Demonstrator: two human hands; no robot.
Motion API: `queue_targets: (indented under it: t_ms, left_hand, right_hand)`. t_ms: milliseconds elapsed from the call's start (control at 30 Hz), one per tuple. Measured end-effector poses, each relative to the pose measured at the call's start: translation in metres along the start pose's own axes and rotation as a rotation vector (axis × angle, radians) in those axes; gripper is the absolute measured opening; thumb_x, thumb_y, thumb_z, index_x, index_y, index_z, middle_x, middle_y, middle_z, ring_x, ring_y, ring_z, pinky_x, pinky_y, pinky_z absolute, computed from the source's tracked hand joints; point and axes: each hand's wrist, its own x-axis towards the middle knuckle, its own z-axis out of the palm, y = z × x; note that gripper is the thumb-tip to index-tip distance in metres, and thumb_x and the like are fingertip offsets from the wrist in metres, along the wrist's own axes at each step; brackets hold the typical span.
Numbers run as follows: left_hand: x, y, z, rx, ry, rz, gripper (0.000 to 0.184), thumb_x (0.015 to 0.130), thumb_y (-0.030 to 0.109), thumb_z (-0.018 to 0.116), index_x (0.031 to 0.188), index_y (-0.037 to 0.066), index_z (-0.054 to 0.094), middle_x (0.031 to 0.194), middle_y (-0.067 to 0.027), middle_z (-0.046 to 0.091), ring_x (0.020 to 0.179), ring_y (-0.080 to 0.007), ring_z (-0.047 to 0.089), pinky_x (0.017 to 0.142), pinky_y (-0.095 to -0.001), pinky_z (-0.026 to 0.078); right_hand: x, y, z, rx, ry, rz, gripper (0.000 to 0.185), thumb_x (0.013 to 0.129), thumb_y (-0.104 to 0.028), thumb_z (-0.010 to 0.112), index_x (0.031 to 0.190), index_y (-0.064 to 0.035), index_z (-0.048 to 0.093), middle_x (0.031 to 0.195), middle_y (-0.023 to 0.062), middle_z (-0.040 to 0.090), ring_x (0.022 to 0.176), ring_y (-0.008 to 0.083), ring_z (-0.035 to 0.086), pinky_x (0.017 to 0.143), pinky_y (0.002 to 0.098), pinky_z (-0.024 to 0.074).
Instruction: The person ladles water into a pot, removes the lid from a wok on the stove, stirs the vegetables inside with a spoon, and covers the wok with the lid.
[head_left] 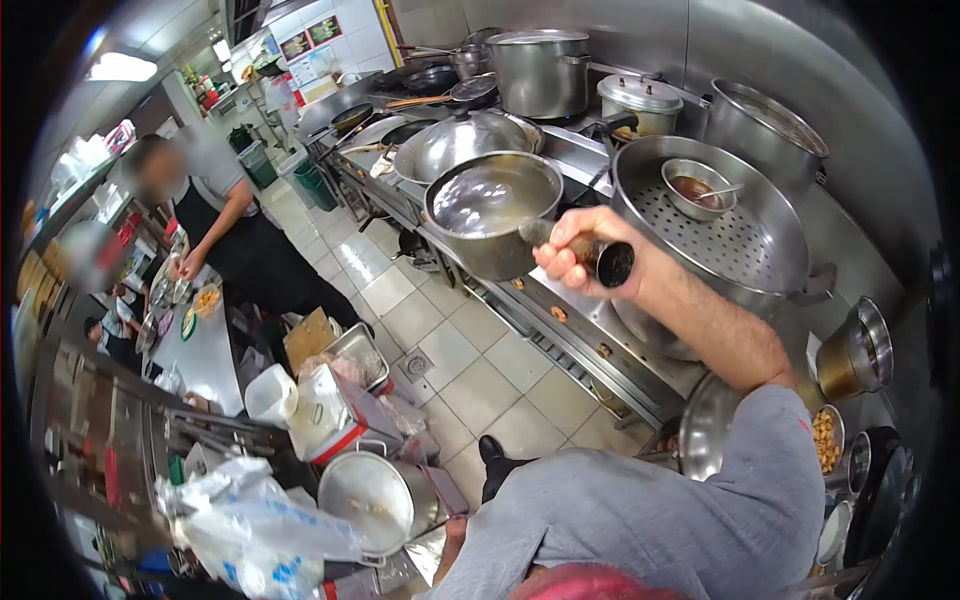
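My right hand [592,248] is closed around a dark tubular handle [614,264], its hollow end facing me. The handle lines up with a deep metal saucepan [480,250] over the stove's front edge, and seems to belong to it. Shiny liquid shows inside the pan. Behind it sits a domed metal lid [460,140]. To the right, a small bowl [700,190] with brown liquid and a spoon rests on the perforated tray of a wide steamer pot [640,185]. Only a little of my left hand [452,548] shows low down, near a large stockpot [367,500]; its fingers are hidden.
A tall stockpot [543,80] and a lidded pot [640,100] stand at the back. Tiled floor [480,340] runs between the stove and a crowded counter. A co-worker in a dark apron [250,240] handles food on the left. Plastic bags [250,520] lie low left.
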Motion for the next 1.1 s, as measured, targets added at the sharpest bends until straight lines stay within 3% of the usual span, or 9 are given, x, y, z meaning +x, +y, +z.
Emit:
queue_targets:
  t_ms: [33, 67, 167, 333, 400, 500, 600, 867, 1100]
  left_hand:
    - [0.024, 0.0, -0.011, 0.559, 0.069, 0.471, 0.027, 0.076, 0.029, 0.051, 0.081, 0.008, 0.066, 0.085, -0.0154, 0.064, 0.083, -0.0293, 0.061, 0.071, -0.0382, 0.048]
    - [0.052, 0.004, -0.028, 0.568, 0.067, 0.486, 0.027, 0.076, 0.029, 0.051, 0.081, 0.008, 0.066, 0.085, -0.0154, 0.064, 0.083, -0.0293, 0.061, 0.071, -0.0382, 0.048]
    - [0.134, 0.04, -0.081, 0.154, -0.022, 0.255, 0.023, 0.074, 0.023, 0.053, 0.084, 0.007, 0.065, 0.081, -0.0129, 0.063, 0.076, -0.0268, 0.059, 0.066, -0.0368, 0.047]
    - [0.248, 0.114, -0.189, -0.038, -0.059, 0.355, 0.024, 0.069, 0.01, 0.056, 0.092, 0.006, 0.062, 0.073, -0.0077, 0.06, 0.06, -0.0165, 0.055, 0.054, -0.0307, 0.044]
    - [0.288, 0.14, -0.213, -0.403, -0.044, 0.033, 0.024, 0.07, 0.005, 0.057, 0.093, 0.009, 0.06, 0.066, -0.0012, 0.055, 0.052, -0.0115, 0.049, 0.045, -0.0291, 0.039]
    - [0.347, 0.177, -0.23, -0.285, -0.017, 0.011, 0.034, 0.067, 0.016, 0.059, 0.098, 0.004, 0.063, 0.087, -0.012, 0.065, 0.078, -0.0205, 0.062, 0.069, -0.0307, 0.048]
    - [0.397, 0.208, -0.224, -0.187, -0.073, -0.002, 0.035, 0.067, 0.019, 0.059, 0.1, 0.007, 0.063, 0.091, -0.0123, 0.065, 0.086, -0.0231, 0.061, 0.076, -0.0309, 0.046]
    - [0.449, 0.289, -0.224, 0.206, -0.25, 0.189, 0.027, 0.071, 0.021, 0.056, 0.093, 0.007, 0.064, 0.094, -0.0131, 0.064, 0.088, -0.0254, 0.06, 0.076, -0.0337, 0.047]
    - [0.467, 0.352, -0.258, 0.176, -0.241, 0.107, 0.028, 0.077, 0.026, 0.049, 0.083, 0.004, 0.065, 0.087, -0.0148, 0.064, 0.079, -0.0291, 0.062, 0.069, -0.0375, 0.048]
  right_hand:
    - [0.015, -0.014, 0.002, 0.001, 0.02, -0.011, 0.012, 0.074, -0.005, 0.05, 0.063, -0.0027, 0.045, 0.066, 0.007, 0.047, 0.057, 0.0121, 0.051, 0.048, 0.0229, 0.0451]
    - [0.03, -0.027, 0.003, -0.002, 0.053, -0.06, 0.014, 0.074, -0.006, 0.05, 0.062, -0.0033, 0.044, 0.065, 0.0067, 0.046, 0.056, 0.0122, 0.05, 0.047, 0.0218, 0.0444]
    - [0.071, -0.066, 0.009, -0.031, 0.079, -0.197, 0.015, 0.074, -0.007, 0.05, 0.061, -0.0038, 0.043, 0.063, 0.0055, 0.046, 0.056, 0.0119, 0.049, 0.046, 0.0208, 0.0443]
    - [0.128, -0.142, 0.007, 0.048, 0.092, -0.282, 0.012, 0.074, -0.006, 0.05, 0.066, 0.0004, 0.045, 0.069, 0.0063, 0.047, 0.059, 0.0125, 0.051, 0.049, 0.0216, 0.0485]
    - [0.144, -0.171, 0.009, 0.052, 0.117, -0.331, 0.012, 0.074, -0.005, 0.051, 0.066, 0.0012, 0.044, 0.07, 0.0069, 0.047, 0.06, 0.0126, 0.052, 0.05, 0.0222, 0.0489]
    - [0.165, -0.219, 0.002, 0.053, 0.127, -0.419, 0.011, 0.073, -0.002, 0.051, 0.066, 0.0019, 0.044, 0.072, 0.0096, 0.047, 0.061, 0.0144, 0.052, 0.051, 0.0234, 0.0504]
    - [0.179, -0.268, -0.003, 0.048, 0.158, -0.494, 0.011, 0.072, 0.0, 0.052, 0.066, 0.0023, 0.043, 0.071, 0.0106, 0.046, 0.062, 0.0159, 0.052, 0.05, 0.0245, 0.0513]
    - [0.202, -0.409, -0.026, -0.007, 0.166, -0.623, 0.012, 0.073, 0.0, 0.053, 0.066, 0.0047, 0.044, 0.069, 0.0114, 0.046, 0.065, 0.0193, 0.05, 0.05, 0.025, 0.0512]
    - [0.224, -0.523, -0.038, -0.084, 0.192, -0.779, 0.016, 0.074, 0.0, 0.053, 0.078, 0.006, 0.039, 0.082, 0.0133, 0.04, 0.064, 0.0168, 0.051, 0.053, 0.0242, 0.0537]
